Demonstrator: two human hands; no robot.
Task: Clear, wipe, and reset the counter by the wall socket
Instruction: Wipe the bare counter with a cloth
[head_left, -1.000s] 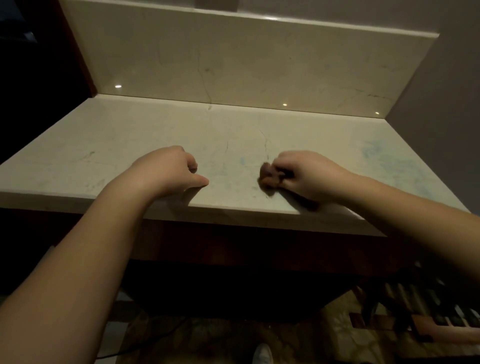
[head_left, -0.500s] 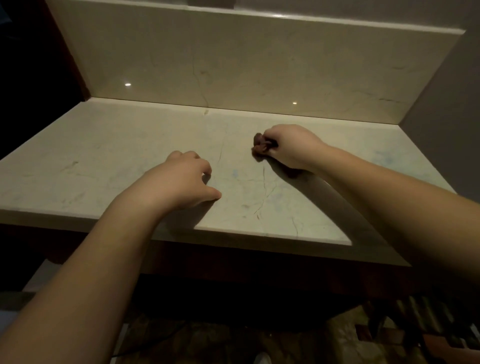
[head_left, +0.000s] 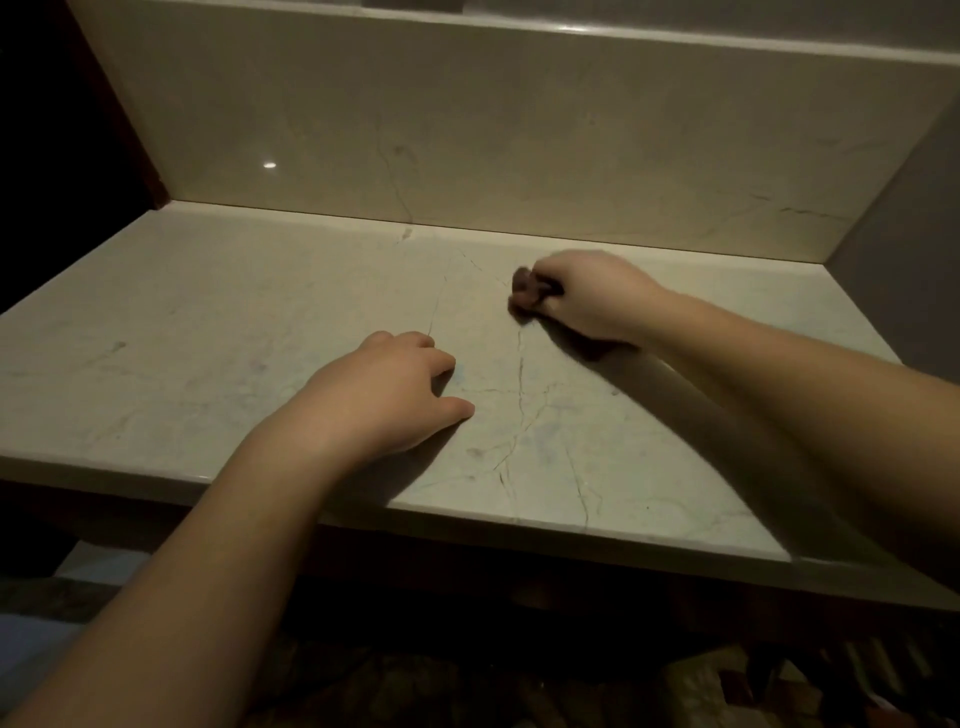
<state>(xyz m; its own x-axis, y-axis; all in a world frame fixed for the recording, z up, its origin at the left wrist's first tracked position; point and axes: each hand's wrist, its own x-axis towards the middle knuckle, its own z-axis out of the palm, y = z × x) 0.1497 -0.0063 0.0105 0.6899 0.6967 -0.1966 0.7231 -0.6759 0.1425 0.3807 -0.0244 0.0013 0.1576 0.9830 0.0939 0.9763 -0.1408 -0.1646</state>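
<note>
Right hand (head_left: 589, 299) fingers clench cloth (head_left: 524, 295) mid-counter (head_left: 208, 338); left hand (head_left: 384, 397) rests loosely curled.

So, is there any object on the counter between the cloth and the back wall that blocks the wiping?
Nothing visible blocks it. The right hand grips the small dark cloth on the counter, and the stone between it and the backsplash is bare. The left hand rests nearer the front edge, behind the cloth's path.

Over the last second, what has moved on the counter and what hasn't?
The right hand, gripping the dark cloth, slid it from near the counter's front edge toward the backsplash. The left hand stayed resting on the counter, holding nothing.
</note>
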